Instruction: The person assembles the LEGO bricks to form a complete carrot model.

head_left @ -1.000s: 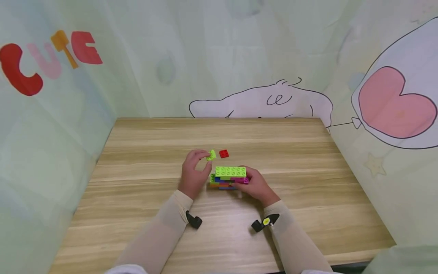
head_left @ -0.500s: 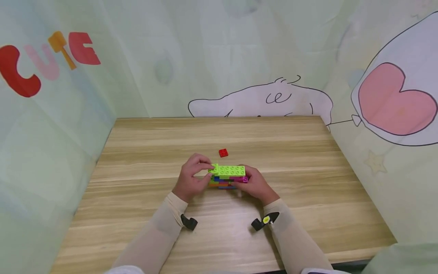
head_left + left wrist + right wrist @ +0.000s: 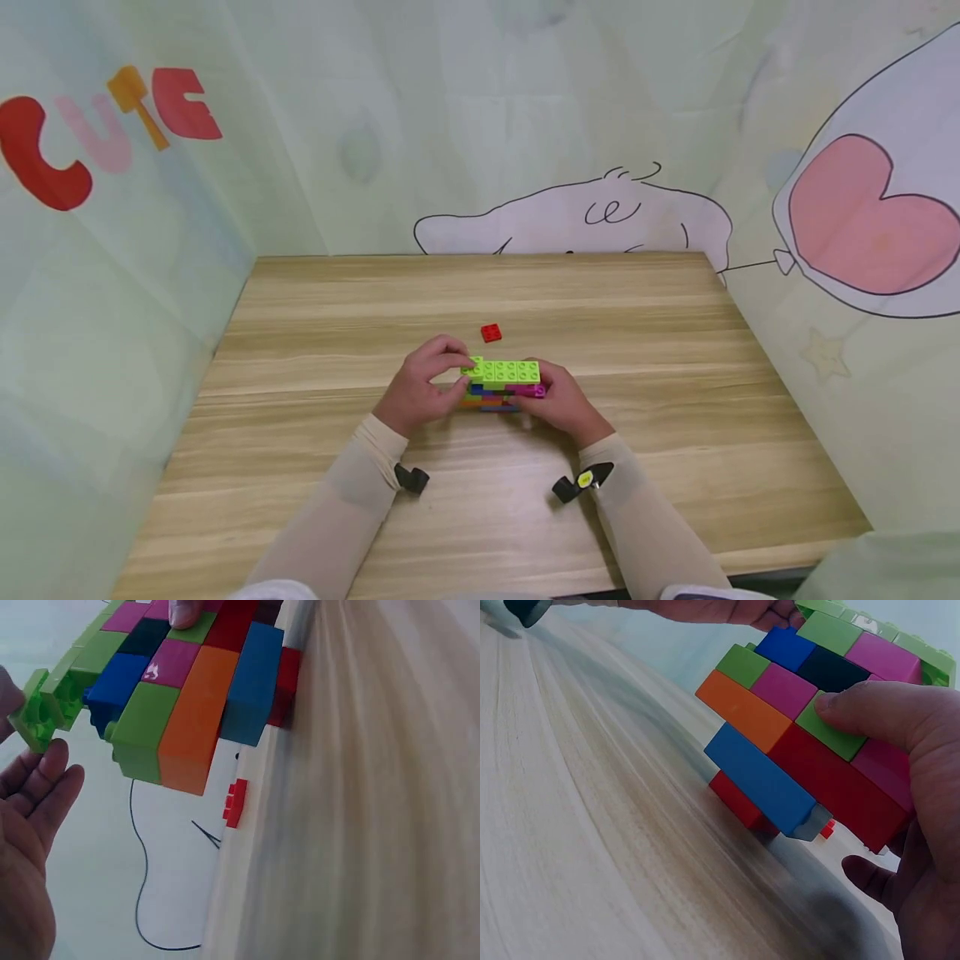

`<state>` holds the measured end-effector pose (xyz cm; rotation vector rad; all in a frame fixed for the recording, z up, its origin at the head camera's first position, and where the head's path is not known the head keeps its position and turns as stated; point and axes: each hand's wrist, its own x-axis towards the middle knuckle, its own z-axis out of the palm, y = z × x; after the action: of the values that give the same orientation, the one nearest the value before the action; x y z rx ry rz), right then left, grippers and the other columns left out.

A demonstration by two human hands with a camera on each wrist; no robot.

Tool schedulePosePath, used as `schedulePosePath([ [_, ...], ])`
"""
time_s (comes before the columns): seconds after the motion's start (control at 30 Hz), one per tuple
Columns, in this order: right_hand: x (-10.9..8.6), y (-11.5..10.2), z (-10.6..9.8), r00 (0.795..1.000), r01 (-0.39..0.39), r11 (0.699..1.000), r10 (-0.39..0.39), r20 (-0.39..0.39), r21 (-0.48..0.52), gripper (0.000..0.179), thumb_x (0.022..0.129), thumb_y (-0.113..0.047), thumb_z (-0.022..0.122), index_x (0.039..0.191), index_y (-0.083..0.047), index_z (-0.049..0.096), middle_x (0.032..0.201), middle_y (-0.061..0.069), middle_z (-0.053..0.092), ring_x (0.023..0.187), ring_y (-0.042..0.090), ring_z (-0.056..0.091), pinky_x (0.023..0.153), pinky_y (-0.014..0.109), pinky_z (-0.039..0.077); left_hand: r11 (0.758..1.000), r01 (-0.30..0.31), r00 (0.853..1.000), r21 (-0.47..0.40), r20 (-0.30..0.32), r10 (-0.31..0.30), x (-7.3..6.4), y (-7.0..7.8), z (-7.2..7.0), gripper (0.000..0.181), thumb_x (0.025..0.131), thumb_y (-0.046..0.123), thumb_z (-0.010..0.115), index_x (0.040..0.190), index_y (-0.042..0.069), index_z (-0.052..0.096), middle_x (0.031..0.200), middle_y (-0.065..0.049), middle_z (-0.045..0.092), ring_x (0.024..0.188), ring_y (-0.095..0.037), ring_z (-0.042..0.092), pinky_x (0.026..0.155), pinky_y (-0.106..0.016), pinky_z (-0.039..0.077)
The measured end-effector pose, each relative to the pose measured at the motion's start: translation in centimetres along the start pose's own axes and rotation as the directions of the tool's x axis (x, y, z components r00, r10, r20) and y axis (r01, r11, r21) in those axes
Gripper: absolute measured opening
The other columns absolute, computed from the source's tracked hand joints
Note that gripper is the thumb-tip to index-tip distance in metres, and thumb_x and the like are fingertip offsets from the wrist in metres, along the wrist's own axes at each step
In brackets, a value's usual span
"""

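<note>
A built-up stack of toy building bricks [image 3: 512, 372] stands near the middle of the table. Lime bricks top it, and blue, pink, green, orange and red ones show below. My right hand [image 3: 564, 407] grips its right end, the thumb pressing a green brick [image 3: 832, 727] in the right wrist view. At the stack's upper left end, my left hand [image 3: 426, 385] pinches a small lime brick [image 3: 36, 712] between thumb and fingers. That brick sits right beside the top lime row; I cannot tell whether it is pressed on.
A loose red brick [image 3: 491, 333] lies on the wooden table [image 3: 337, 308] just behind the stack. Printed cloth walls [image 3: 465, 125] border the table at the back and both sides.
My left hand has brought the small lime brick from beside the red brick toward me, to the stack's upper left end. My right hand keeps its grip in about the same place.
</note>
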<state>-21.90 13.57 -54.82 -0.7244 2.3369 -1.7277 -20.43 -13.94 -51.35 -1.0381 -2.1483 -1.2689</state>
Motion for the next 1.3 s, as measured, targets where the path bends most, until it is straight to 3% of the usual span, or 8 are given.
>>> schedulePosePath([
  [0.3,-0.1,-0.4,0.0,1.000,0.016,1.000,-0.016,0.001,0.001,0.040,0.085,-0.002,0.084,0.122,-0.002,0.070,0.115,0.009,0.073,0.103,0.018,0.066,0.094,0.029,0.053,0.998,-0.037,0.997,0.041,0.076,0.034,0.7,0.3,-0.6,0.014,0.087,0.008,0.073,0.100,0.010,0.078,0.108,0.000,0.063,0.096,-0.015,0.061,0.086,-0.031,0.055],
  [0.57,-0.1,-1.4,-0.2,1.000,-0.021,1.000,0.021,0.014,-0.008,0.040,0.084,0.002,0.082,0.121,0.006,0.068,0.114,0.015,0.072,0.100,0.009,0.064,0.094,0.027,0.052,0.997,-0.062,0.998,0.043,0.030,0.060,0.5,-0.1,0.1,0.015,0.085,0.005,0.074,0.099,0.009,0.075,0.110,-0.005,0.065,0.100,-0.020,0.062,0.092,-0.033,0.053],
  [0.77,0.0,-0.3,0.0,1.000,-0.030,0.999,0.030,-0.008,-0.029,0.041,0.085,0.000,0.083,0.123,0.002,0.069,0.116,0.012,0.072,0.102,0.012,0.064,0.094,0.027,0.051,0.983,0.112,0.994,-0.144,-0.004,-0.114,-0.3,-0.9,0.9,0.048,0.081,0.003,0.083,0.124,0.006,0.064,0.122,-0.010,0.068,0.114,-0.027,0.063,0.099,-0.046,0.052],
  [0.83,0.0,-0.3,0.0,1.000,-0.024,0.999,0.024,-0.008,-0.023,0.040,0.084,-0.001,0.084,0.122,-0.001,0.070,0.115,0.011,0.073,0.101,0.015,0.064,0.094,0.028,0.052,0.954,0.239,0.971,-0.182,0.065,-0.231,-0.7,-1.3,1.1,0.064,0.081,0.008,0.087,0.138,0.010,0.057,0.122,-0.008,0.069,0.112,-0.025,0.064,0.097,-0.049,0.052],
  [0.93,0.0,-0.3,-0.2,1.000,-0.015,1.000,0.015,0.012,-0.008,0.041,0.084,-0.005,0.086,0.122,-0.003,0.070,0.114,0.010,0.073,0.101,0.018,0.065,0.093,0.029,0.053,0.894,0.420,0.897,-0.155,0.217,-0.384,-1.1,-1.8,1.4,0.070,0.083,0.019,0.089,0.144,0.018,0.054,0.122,0.000,0.070,0.106,-0.020,0.064,0.095,-0.047,0.053],
  [1.03,0.1,0.4,-1.1,0.998,-0.020,0.998,0.016,0.063,0.064,0.050,0.086,-0.018,0.086,0.129,-0.004,0.067,0.119,0.007,0.072,0.105,0.019,0.066,0.092,0.030,0.054,0.850,0.514,0.831,-0.114,0.312,-0.460,-1.4,-2.2,1.6,0.056,0.085,0.028,0.088,0.135,0.020,0.064,0.118,0.005,0.072,0.100,-0.018,0.065,0.093,-0.043,0.055],
  [1.13,0.8,1.5,-2.6,0.995,-0.014,0.972,-0.009,0.095,0.236,0.061,0.095,-0.035,0.077,0.140,0.001,0.058,0.128,0.006,0.068,0.113,0.019,0.065,0.096,0.029,0.053,0.838,0.531,0.820,-0.129,0.330,-0.468,-1.4,-2.5,1.6,0.043,0.085,0.028,0.087,0.123,0.017,0.072,0.115,0.005,0.074,0.098,-0.018,0.066,0.091,-0.041,0.057],
  [1.3,3.2,3.1,-4.6,0.999,0.025,0.825,-0.038,0.010,0.565,0.069,0.112,-0.040,0.043,0.146,0.019,0.034,0.134,0.025,0.057,0.116,0.027,0.059,0.096,0.034,0.053,0.844,0.517,0.831,-0.141,0.321,-0.455,-1.5,-2.6,1.7,0.040,0.084,0.027,0.088,0.121,0.019,0.074,0.113,0.006,0.075,0.095,-0.017,0.066,0.089,-0.041,0.057],
])
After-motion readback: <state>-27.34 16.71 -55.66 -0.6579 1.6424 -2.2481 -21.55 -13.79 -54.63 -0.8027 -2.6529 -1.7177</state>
